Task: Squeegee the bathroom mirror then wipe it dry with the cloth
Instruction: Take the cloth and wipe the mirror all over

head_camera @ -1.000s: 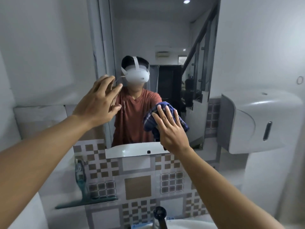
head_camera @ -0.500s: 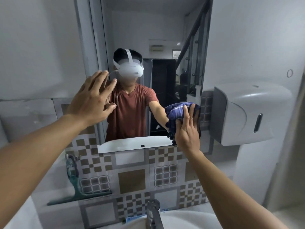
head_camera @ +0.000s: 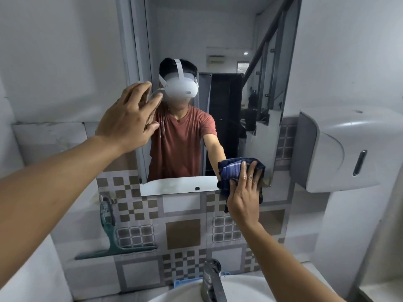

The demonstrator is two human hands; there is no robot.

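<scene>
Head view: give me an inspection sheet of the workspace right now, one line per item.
Surface: mirror on the wall above the patterned tiles; whether the glass is wet or streaked cannot be told.
Job's things: blue striped cloth at the mirror's lower right corner, overlapping the bottom edge; green squeegee hanging from a hook on the tiles at lower left, untouched.
Clutter: small blue item behind the tap.
Hands: left hand open, fingers spread, at the mirror's left edge; right hand pressed flat on the cloth.
Cables: nothing seen.
Surroundings: white dispenser on the right wall, white basin below.
</scene>
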